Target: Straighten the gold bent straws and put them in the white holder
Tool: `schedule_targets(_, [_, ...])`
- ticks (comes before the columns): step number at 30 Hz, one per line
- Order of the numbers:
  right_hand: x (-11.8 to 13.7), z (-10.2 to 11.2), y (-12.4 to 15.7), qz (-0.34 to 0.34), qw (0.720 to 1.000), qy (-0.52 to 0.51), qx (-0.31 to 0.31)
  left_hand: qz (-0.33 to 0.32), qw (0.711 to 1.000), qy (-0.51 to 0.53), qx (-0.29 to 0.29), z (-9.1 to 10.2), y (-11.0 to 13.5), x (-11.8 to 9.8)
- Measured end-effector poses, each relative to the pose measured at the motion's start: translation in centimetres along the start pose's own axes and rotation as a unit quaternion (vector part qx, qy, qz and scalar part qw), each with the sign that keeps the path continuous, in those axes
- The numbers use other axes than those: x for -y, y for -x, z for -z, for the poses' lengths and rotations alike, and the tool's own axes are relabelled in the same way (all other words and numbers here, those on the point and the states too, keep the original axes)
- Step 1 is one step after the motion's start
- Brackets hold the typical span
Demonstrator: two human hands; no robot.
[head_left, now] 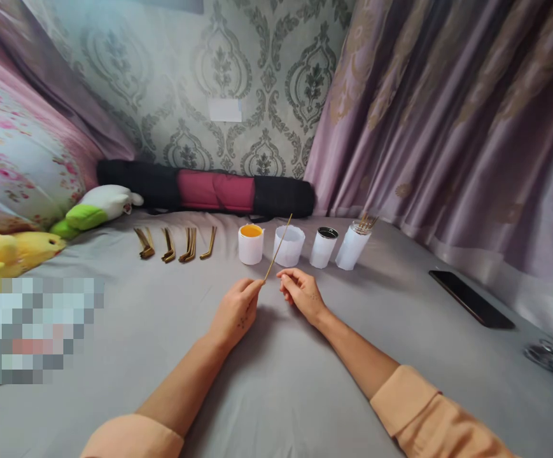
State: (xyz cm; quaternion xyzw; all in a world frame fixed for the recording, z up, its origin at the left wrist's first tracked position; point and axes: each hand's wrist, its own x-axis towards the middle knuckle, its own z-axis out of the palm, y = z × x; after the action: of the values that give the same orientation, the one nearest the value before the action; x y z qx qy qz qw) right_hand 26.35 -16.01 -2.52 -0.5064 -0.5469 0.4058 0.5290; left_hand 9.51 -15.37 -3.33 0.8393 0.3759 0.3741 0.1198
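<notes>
Across the grey sheet (152,356), bent sticks (188,247) lie grouped; the left hand (238,308) pinches a thin stick (277,248), slanting up before white cups (251,249). The right hand (305,296), half curled, seems to hold nothing. Handling the stick looks the present step; moving it calls for lightness near the rims. Far right, a phone (471,299).

We look from the head, behind and above the fingers (287,272), forward and down, both forearms (185,375) near us, the wall (266,44) beyond the fingers.
</notes>
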Motion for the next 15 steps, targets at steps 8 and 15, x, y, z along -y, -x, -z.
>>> schedule_targets(8, [0.45,-0.08,0.17,-0.012,1.0,-0.023,0.009,-0.021,0.998,-0.056,0.026,0.23,0.15,0.09])
schedule_targets(15, [0.59,-0.09,0.22,-0.021,0.998,-0.064,0.019,-0.032,0.993,-0.099,0.058,0.63,0.12,-0.32])
